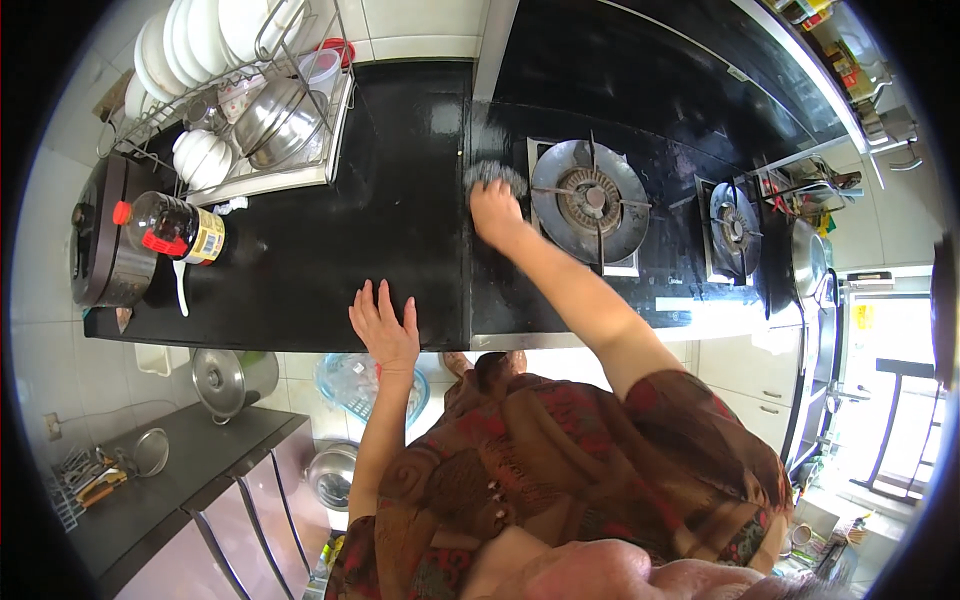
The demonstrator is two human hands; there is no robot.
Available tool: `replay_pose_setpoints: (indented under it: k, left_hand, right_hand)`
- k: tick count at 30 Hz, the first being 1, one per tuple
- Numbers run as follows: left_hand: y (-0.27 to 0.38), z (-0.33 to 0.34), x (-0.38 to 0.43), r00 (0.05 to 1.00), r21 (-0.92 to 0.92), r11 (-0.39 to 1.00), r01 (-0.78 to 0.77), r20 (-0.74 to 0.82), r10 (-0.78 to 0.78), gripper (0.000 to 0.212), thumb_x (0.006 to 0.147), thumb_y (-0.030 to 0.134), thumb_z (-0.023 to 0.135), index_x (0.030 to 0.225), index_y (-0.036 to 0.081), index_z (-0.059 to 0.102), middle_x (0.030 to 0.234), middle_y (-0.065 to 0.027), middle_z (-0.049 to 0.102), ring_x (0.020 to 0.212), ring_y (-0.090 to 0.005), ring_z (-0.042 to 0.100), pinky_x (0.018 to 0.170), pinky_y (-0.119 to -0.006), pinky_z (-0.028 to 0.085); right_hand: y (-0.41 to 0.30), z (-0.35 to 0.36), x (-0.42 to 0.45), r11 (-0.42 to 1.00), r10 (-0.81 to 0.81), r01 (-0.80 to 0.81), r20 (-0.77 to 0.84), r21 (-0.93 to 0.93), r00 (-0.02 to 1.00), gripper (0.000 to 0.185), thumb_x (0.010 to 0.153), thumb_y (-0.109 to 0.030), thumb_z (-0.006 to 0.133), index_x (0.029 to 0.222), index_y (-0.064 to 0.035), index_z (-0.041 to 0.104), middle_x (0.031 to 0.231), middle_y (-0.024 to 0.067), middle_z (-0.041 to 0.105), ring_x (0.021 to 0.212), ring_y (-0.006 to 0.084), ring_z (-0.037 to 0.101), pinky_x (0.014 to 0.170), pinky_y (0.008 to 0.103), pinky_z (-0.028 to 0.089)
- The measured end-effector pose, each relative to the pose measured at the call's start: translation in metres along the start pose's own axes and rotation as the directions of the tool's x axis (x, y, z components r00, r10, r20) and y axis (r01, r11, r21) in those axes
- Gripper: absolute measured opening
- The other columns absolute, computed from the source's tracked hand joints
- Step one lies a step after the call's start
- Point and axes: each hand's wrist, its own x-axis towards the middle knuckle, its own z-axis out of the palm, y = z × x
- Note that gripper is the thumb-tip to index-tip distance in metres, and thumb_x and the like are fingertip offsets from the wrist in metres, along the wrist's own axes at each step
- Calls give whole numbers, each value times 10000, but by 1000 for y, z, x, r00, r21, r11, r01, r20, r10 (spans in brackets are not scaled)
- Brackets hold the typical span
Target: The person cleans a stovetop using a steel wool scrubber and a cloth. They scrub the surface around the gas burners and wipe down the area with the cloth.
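My right hand (496,214) holds a grey scrubbing pad or cloth (491,177), slightly blurred, down on the black surface just left of the near gas burner (590,199). My left hand (386,330) rests with spread fingers on the front edge of the black countertop (315,270), holding nothing. A seam between the countertop and the glass gas hob (517,300) runs between my hands. The second burner (735,229) sits farther right on the hob.
At the left stand a wire dish rack (330,161) with plates, bowls and steel basins, a rice cooker (112,240), a dark sauce bottle (176,229) and a white spoon (181,289). A steel pot (810,259) is beyond the right burner.
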Motion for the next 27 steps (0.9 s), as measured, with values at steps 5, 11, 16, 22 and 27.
replay_pose_setpoints:
  k: [5, 11, 16, 22, 27]
  left_hand:
    - [10, -1, 5, 999, 26, 1000, -14, 35, 13, 482, 893, 311, 625, 1299, 77, 514, 1351, -164, 481, 1262, -356, 438, 1087, -521, 293]
    - [9, -1, 2, 998, 83, 996, 18, 53, -22, 465, 909, 310, 606, 1304, 83, 513, 1362, -153, 470, 1278, -351, 421, 1104, -509, 273]
    - [11, 0, 1, 999, 103, 994, 18, 32, -22, 460, 907, 297, 612, 1305, 86, 516, 1359, -148, 474, 1269, -346, 428, 1099, -503, 278]
    - [15, 4, 3, 998, 117, 993, 32, 42, -37, 466, 893, 318, 622, 1290, 92, 530, 1353, -139, 478, 1283, -341, 419, 1105, -498, 276]
    - [10, 7, 0, 999, 121, 992, 24, 26, -27, 456, 886, 300, 635, 1280, 93, 536, 1346, -133, 484, 1280, -335, 420, 1103, -490, 281]
  right_hand:
    - [47, 1, 113, 980, 200, -200, 52, 2, 978, 457, 881, -171, 539, 1236, 118, 533, 1316, 419, 422, 1208, 554, 458, 976, 559, 433]
    - [12, 9, 74, 988, 143, -133, 128, -84, 981, 241, 850, -149, 565, 1013, -59, 719, 1176, 194, 643, 1056, 407, 625, 829, 472, 518]
    - [-23, -4, -23, 994, -18, 30, 113, -106, 993, 293, 821, -146, 585, 1031, 32, 683, 1081, 208, 662, 1017, 436, 633, 826, 507, 525]
    - [-24, 10, -126, 947, -290, 300, 91, -118, 953, 512, 788, -124, 597, 1219, 144, 537, 1169, 464, 500, 1065, 547, 566, 793, 493, 560]
    - [7, 19, -198, 875, -444, 459, 123, -153, 888, 485, 817, -156, 598, 1204, 128, 526, 1239, 445, 473, 1113, 542, 547, 810, 479, 556]
